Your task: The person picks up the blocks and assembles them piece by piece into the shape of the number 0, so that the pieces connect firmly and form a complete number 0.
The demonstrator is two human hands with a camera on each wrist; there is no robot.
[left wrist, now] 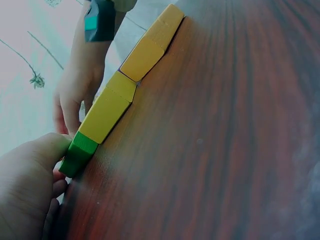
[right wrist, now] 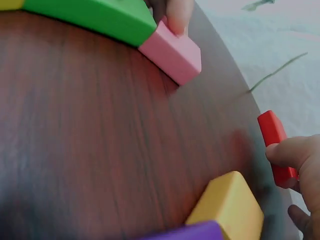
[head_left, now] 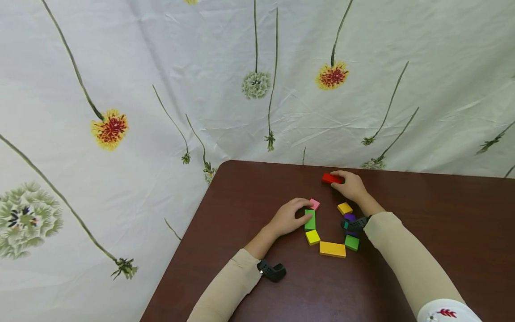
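My right hand (head_left: 351,187) pinches a red rectangular block (head_left: 327,178) near the table's far edge; in the right wrist view the thumb lies along the red block (right wrist: 273,129). My left hand (head_left: 286,218) rests at the left side of a curved row of blocks. Its thumb touches the long green block (head_left: 310,225), and a fingertip presses on the pink block (right wrist: 172,54) at that row's end. A yellow block (head_left: 312,238), an orange block (head_left: 332,249), a small green block (head_left: 352,243), purple blocks (head_left: 349,217) and a yellow-orange block (head_left: 344,208) continue the U shape.
The brown table (head_left: 249,192) has a rounded far left corner. Behind it hangs a pale cloth (head_left: 209,53) with printed flowers. Dark wrist straps (head_left: 272,271) sit on both forearms, the right one partly hiding the purple blocks. A white round item (head_left: 446,311) shows at lower right.
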